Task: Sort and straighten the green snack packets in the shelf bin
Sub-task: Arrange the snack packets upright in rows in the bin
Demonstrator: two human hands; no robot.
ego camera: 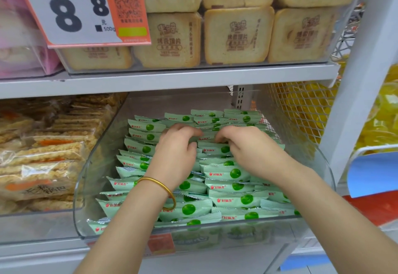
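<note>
Filling clear bin point(94, 177), green packets point(234, 173); left hand point(176, 149), right hand point(247, 146) pinch some.

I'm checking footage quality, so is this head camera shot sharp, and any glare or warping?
Head view: the green packets mid-bin are sharp; the clear bin blurs what sits behind its front wall; the price sign is soft; the white upright leans, likely from the wide lens; lighting is even, no harsh glare.
</note>
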